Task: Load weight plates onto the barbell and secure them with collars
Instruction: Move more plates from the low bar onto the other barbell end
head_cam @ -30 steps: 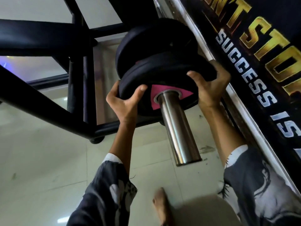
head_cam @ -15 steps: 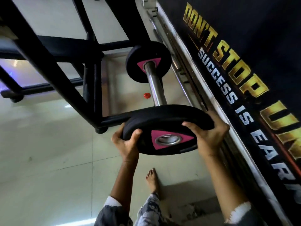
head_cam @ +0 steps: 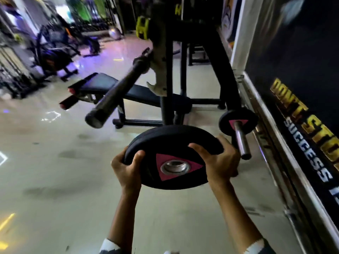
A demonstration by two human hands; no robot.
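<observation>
I hold a black weight plate [head_cam: 165, 143] with a pink triangle and a steel centre hole in front of me, free of any bar. My left hand [head_cam: 126, 171] grips its left rim and my right hand [head_cam: 218, 162] grips its right rim. To the right and beyond, a steel storage peg [head_cam: 241, 142] sticks out with another black plate [head_cam: 224, 123] left on it. The barbell's dark sleeve [head_cam: 117, 94] juts toward me at upper left, resting on the rack [head_cam: 161, 57]. No collar is in sight.
A black bench [head_cam: 132, 90] stands under the barbell. A dark wall banner [head_cam: 293, 107] with gold lettering and a metal rail runs along the right. Blurred gym machines [head_cam: 55, 52] fill the far left. Pale tiled floor lies below.
The plate has come off the storage peg and now hangs free in both hands. My view has swung up and left, bringing the barbell, rack and bench into sight.
</observation>
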